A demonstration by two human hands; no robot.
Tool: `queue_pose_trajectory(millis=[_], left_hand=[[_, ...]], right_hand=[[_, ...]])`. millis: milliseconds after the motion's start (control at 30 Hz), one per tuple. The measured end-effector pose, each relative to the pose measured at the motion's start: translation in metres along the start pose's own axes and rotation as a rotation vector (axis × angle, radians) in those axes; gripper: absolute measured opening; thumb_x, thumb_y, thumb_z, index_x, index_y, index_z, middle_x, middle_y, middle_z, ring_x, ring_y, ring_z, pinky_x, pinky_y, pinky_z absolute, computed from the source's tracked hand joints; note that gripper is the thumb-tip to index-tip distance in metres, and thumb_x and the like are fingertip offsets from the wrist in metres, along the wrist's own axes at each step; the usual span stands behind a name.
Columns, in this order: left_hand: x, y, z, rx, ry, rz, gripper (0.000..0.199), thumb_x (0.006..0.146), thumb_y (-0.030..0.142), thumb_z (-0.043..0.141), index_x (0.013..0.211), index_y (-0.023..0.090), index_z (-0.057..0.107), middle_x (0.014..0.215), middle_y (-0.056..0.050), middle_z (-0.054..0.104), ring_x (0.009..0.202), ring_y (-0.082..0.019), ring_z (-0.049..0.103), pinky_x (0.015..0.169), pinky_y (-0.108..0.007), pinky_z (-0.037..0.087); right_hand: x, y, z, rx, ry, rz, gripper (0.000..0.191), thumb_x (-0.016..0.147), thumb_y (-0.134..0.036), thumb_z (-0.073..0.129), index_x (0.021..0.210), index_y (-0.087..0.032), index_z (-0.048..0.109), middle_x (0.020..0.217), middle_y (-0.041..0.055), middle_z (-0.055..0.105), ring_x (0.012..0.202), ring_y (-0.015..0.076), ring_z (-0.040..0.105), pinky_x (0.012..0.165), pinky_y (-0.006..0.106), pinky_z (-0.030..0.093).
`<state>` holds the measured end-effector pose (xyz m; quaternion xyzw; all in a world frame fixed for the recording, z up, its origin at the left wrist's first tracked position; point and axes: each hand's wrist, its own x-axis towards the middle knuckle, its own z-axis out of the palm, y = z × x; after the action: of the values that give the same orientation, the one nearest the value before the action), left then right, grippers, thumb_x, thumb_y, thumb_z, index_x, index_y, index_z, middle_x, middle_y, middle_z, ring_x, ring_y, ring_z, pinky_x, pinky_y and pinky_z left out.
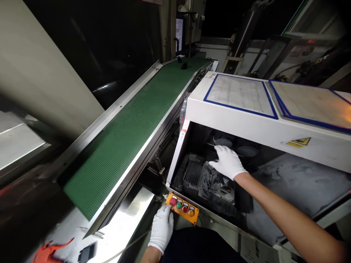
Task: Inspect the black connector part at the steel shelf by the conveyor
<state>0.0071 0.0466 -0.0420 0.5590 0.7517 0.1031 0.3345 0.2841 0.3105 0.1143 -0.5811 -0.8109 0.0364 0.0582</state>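
Observation:
My left hand (161, 227), in a white glove, is at the left end of an orange control panel (182, 208), its fingertips by the large red button (172, 201). Nothing shows in its grip, though the fingers are partly hidden. My right hand (228, 161), gloved in white too, reaches into the opening of a white machine (236, 117). Its thumb and fingers are apart, just below a grey round disc (223, 142) and above a dusty motor unit (212, 182). A second disc (247, 151) hangs to the right.
A green ribbed conveyor (131, 131) with metal side rails runs from lower left to the back, small black parts (184, 65) at its far end. An orange tool (51, 252) and a black block (87, 252) lie at lower left. The machine's frame surrounds my right arm.

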Motion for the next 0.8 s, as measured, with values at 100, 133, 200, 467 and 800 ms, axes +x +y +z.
queue_pose_trajectory(millis=[100, 133, 200, 467, 800], left_hand=[[-0.01, 0.006, 0.002, 0.133, -0.073, 0.111, 0.055, 0.097, 0.019, 0.039, 0.149, 0.019, 0.056, 0.155, -0.013, 0.057, 0.136, -0.031, 0.056, 0.12, -0.046, 0.041], [-0.011, 0.009, 0.005, 0.167, -0.112, 0.139, 0.058, 0.095, 0.017, 0.041, 0.151, 0.02, 0.054, 0.157, -0.014, 0.055, 0.131, -0.033, 0.06, 0.116, -0.048, 0.045], [-0.012, 0.017, 0.011, 0.223, -0.184, 0.176, 0.067, 0.09, 0.012, 0.043, 0.156, 0.02, 0.048, 0.163, -0.014, 0.048, 0.121, -0.035, 0.066, 0.109, -0.05, 0.051], [-0.01, 0.032, 0.037, 0.317, -0.244, 0.106, 0.076, 0.083, 0.007, 0.046, 0.158, 0.017, 0.043, 0.173, -0.014, 0.028, 0.124, -0.036, 0.065, 0.109, -0.051, 0.051], [-0.009, 0.053, 0.062, 0.208, -0.11, -0.1, 0.062, 0.086, 0.006, 0.045, 0.146, 0.018, 0.056, 0.145, -0.015, 0.066, 0.11, -0.025, 0.073, 0.106, -0.036, 0.052]], right_hand=[[-0.033, -0.025, 0.01, 0.051, 0.056, -0.11, 0.086, 0.088, -0.024, 0.077, 0.158, 0.001, 0.034, 0.167, 0.0222, 0.015, 0.155, 0.0412, 0.003, 0.129, 0.062, -0.003], [-0.051, -0.038, 0.017, 0.085, 0.048, -0.168, 0.078, 0.092, -0.024, 0.072, 0.158, -0.001, 0.037, 0.168, 0.02, 0.013, 0.156, 0.0382, 0.001, 0.13, 0.059, -0.005], [-0.094, -0.062, 0.034, 0.18, -0.012, -0.287, 0.054, 0.102, -0.026, 0.056, 0.153, -0.01, 0.05, 0.165, 0.0124, 0.03, 0.156, 0.0295, 0.015, 0.133, 0.05, 0.007], [-0.234, -0.056, 0.103, 0.483, -0.397, -0.285, 0.03, 0.097, -0.016, 0.047, 0.105, -0.023, 0.075, 0.109, 0.0044, 0.071, 0.103, 0.0211, 0.067, 0.097, 0.033, 0.055], [-0.287, 0.018, 0.138, 0.479, -0.689, -0.066, 0.019, 0.101, -0.042, 0.073, 0.102, -0.024, 0.073, 0.106, 0.0035, 0.07, 0.098, 0.0206, 0.067, 0.089, 0.032, 0.06]])
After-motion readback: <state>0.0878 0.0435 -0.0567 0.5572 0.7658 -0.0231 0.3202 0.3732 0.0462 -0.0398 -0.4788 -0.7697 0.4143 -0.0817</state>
